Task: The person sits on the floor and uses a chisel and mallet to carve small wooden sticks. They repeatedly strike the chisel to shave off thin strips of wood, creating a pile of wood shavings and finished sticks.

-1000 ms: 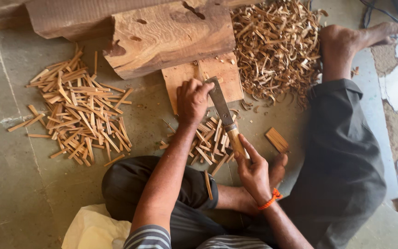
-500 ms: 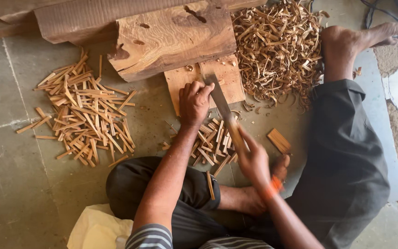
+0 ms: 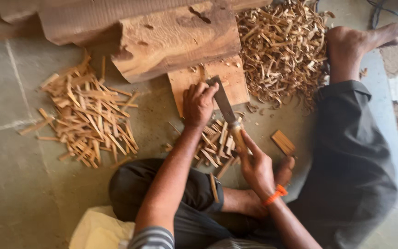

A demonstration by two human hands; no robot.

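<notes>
The right hand is curled around the wooden handle of a broad knife, index finger laid along it. Its long axis runs diagonally, blade pointing up-left onto a flat wooden block. There the left hand, fingers bunched, pinches a thin wood piece, barely visible, beside the blade.

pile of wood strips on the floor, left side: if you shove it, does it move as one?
Probably not. The wood strips lie loose and criss-crossed, so a shove would likely scatter them. Each looks thin and flat, so probably light, stiff and unlikely to roll. Thin ends may snap.
</notes>
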